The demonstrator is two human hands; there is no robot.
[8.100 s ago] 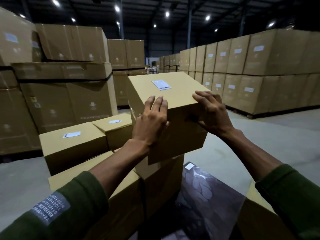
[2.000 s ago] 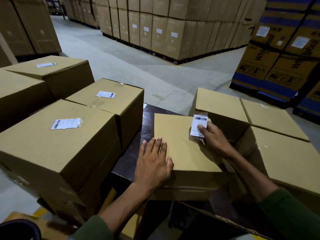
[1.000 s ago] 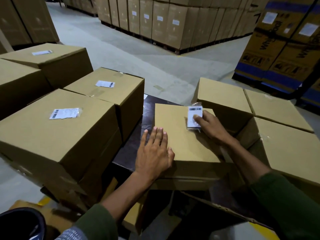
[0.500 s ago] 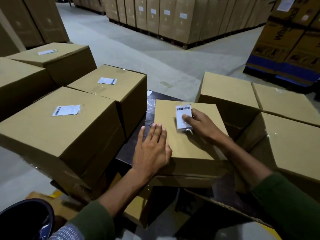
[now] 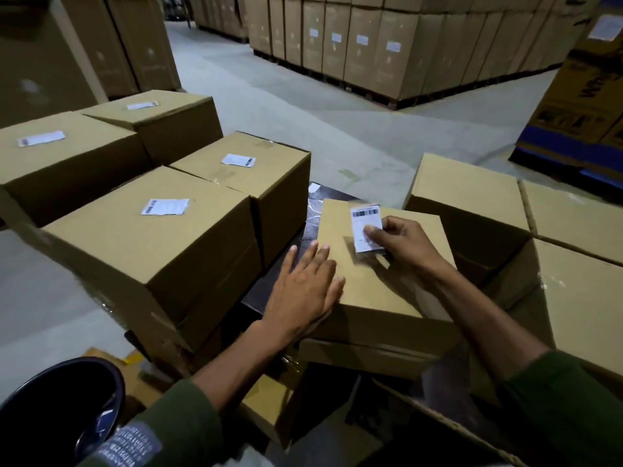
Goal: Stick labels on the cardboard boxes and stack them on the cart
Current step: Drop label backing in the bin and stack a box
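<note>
A plain cardboard box [image 5: 397,284] lies in front of me on a dark surface [image 5: 312,214]. My left hand [image 5: 303,288] rests flat, fingers straight, on the box's near left corner. My right hand [image 5: 401,244] pinches a white barcode label stack [image 5: 365,227] between thumb and fingers, just above the box top. To the left stand several labelled boxes, the nearest one [image 5: 148,251] with its label [image 5: 165,206] on top. Behind it is another labelled box [image 5: 249,176].
Unlabelled boxes [image 5: 472,200] sit to the right, one large one [image 5: 580,298] close by. Tall pallets of cartons [image 5: 387,45] line the far side across a grey concrete floor [image 5: 286,102]. A dark round object [image 5: 57,409] is at the lower left.
My right hand has brought the label stack from the box's far right corner toward its middle and lifted it slightly. My left hand has stayed on the box's near left corner.
</note>
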